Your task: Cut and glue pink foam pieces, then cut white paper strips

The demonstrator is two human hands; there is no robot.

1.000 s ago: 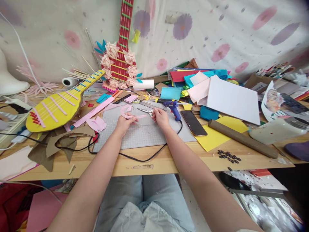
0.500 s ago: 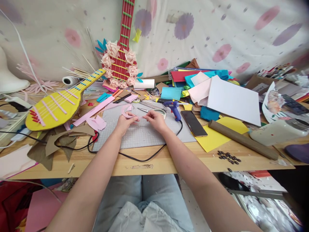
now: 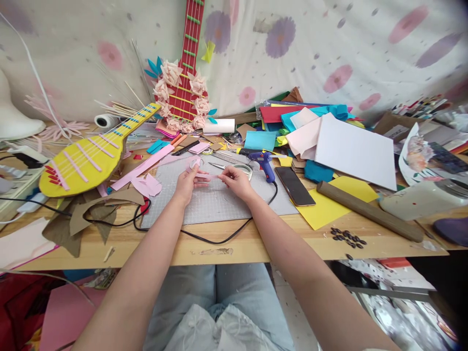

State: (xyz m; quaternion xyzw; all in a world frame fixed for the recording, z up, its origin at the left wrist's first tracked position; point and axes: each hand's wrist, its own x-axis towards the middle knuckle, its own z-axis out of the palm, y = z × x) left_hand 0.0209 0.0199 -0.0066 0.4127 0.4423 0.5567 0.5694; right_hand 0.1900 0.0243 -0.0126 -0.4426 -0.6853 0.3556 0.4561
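Wooden table (image 3: 146, 257) bears a mat (image 3: 226, 207), capped jar (image 3: 417, 199) rightward; above the mat, left hand (image 3: 185, 186) grips, right hand (image 3: 237, 181) pinches, a pink strip (image 3: 213, 177).

A narrow pink strip (image 3: 211, 176) stretches nearly level between left hand (image 3: 187, 185) and right hand (image 3: 237, 182).

Cutting mat (image 3: 204, 210) lies on the table (image 3: 278, 248) directly before me. Paper strip (image 3: 209, 176) spans between my left hand (image 3: 187, 185) and my right hand (image 3: 236, 181), over the mat. Scissors (image 3: 244, 169) lie behind my right hand; glue gun (image 3: 266, 168) just right of them, then phone (image 3: 294, 187). Further right, a roll (image 3: 369, 210) lies across a sheet (image 3: 318, 215), with small beads (image 3: 348, 237) in front. Lute model (image 3: 80, 168) lies left of the mat; guitar model (image 3: 183, 97) stands behind the mat, before a curtain (image 3: 310, 34).
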